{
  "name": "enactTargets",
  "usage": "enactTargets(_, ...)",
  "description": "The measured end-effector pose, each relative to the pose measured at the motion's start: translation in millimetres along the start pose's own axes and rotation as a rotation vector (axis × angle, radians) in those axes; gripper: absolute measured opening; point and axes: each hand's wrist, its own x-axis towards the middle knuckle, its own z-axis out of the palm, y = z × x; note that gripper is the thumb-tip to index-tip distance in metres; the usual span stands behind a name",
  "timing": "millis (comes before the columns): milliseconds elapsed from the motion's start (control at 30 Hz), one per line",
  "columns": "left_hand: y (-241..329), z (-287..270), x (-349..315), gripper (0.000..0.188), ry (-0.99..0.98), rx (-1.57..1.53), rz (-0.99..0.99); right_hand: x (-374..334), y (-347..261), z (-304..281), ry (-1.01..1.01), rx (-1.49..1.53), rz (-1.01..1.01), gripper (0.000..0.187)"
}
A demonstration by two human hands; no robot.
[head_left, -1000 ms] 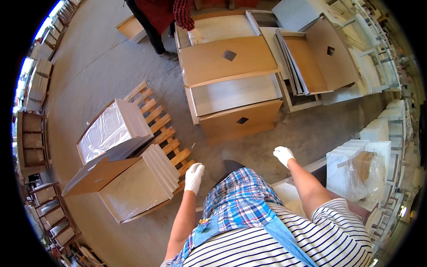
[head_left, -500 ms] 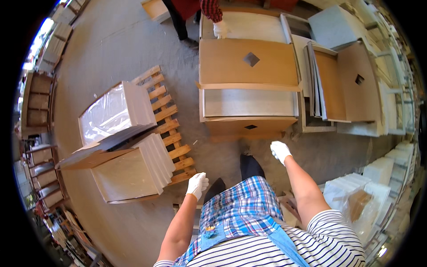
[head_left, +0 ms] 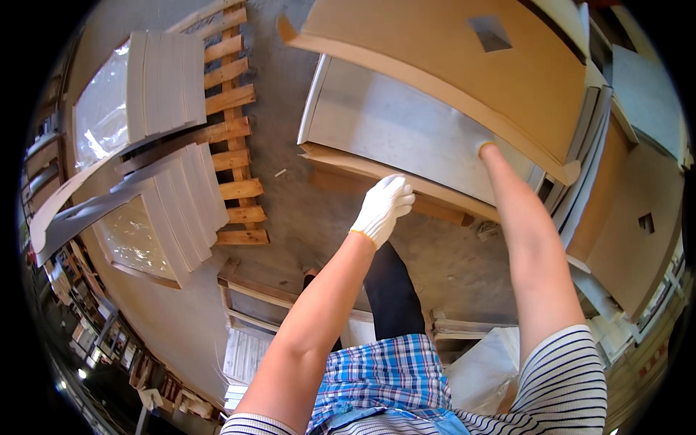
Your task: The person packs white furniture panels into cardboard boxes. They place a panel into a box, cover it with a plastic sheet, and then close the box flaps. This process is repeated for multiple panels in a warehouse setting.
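A large brown cardboard sheet (head_left: pixel 435 51) with a diamond-shaped hole lies over a pale grey panel (head_left: pixel 391 109) in a cardboard box. My left hand (head_left: pixel 384 207), in a white knit glove, is in front of the box's near edge (head_left: pixel 391 172). Its fingers are curled with nothing visible in them. My right hand (head_left: pixel 473 138) reaches onto the panel beside the sheet's near edge. Its white glove blends into the panel, so its fingers cannot be made out.
On the left, stacks of white panels (head_left: pixel 170 87) stand by a slatted wooden pallet (head_left: pixel 235 127). Another open cardboard box (head_left: pixel 631 210) is at the right. By my legs are a wooden frame (head_left: pixel 254 290) and a plastic-wrapped white stack (head_left: pixel 482 370).
I have moved closer to the box, and the view has shifted. My right hand has reached forward onto the panel; my left has risen towards the near edge. The other person is out of view.
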Motion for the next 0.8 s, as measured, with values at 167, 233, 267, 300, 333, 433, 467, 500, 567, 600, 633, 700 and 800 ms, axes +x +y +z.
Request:
enactTargets(167,-0.5,4.2,38.4,0.039,0.279,0.133,0.036,56.2,-9.7,-23.1,-0.022,-0.244,-0.260,0.044)
enactTargets(233,-3.4,6.0,40.2,0.041,0.316,0.111,0.005,68.3,-14.2,-25.5,-0.047,-0.354,-0.312,0.044)
enactTargets(267,-5.4,7.2,39.9,0.042,0.334,0.098,-0.009,76.3,-18.5,-23.6,-0.055,-0.400,-0.335,0.044)
enactTargets(300,-9.9,5.4,39.7,0.039,0.349,0.081,-0.001,79.3,-22.2,-19.6,-0.060,-0.441,-0.357,0.043)
enactTargets(333,-15.4,4.0,39.9,0.037,0.364,0.064,0.008,82.0,-25.5,-18.4,-0.067,-0.469,-0.378,0.043)
enactTargets(433,-22.2,-8.1,39.6,0.028,0.305,-0.018,-0.003,88.7,-30.1,-17.2,-0.100,-0.547,-0.438,0.042)
enactTargets(467,-23.7,-13.5,38.4,0.026,0.268,-0.050,-0.012,90.3,-30.6,-18.5,-0.111,-0.573,-0.460,0.042)
enactTargets(500,-23.7,-14.9,35.7,0.025,0.347,0.029,-0.035,93.0,-30.2,-18.5,-0.123,-0.598,-0.479,0.042)
enactTargets(567,-24.2,-16.7,29.1,0.025,0.503,0.187,-0.089,100.2,-30.3,-23.2,-0.146,-0.630,-0.517,0.042)
enactTargets(600,-25.8,-18.0,27.8,0.026,0.492,0.178,-0.079,105.5,-31.2,-29.5,-0.154,-0.655,-0.540,0.041)
enactTargets(633,-29.6,-21.3,28.9,0.027,0.481,0.168,-0.074,113.0,-28.2,-34.5,-0.168,-0.682,-0.566,0.041)
enactTargets(700,-32.1,-26.9,31.0,0.033,0.455,0.134,-0.063,125.8,-19.0,-40.8,-0.171,-0.803,-0.639,0.040)
enactTargets(800,-30.4,-36.0,38.8,0.037,0.476,0.134,-0.029,114.5,-64.4,-36.8,-0.271,-0.728,-0.606,0.038)
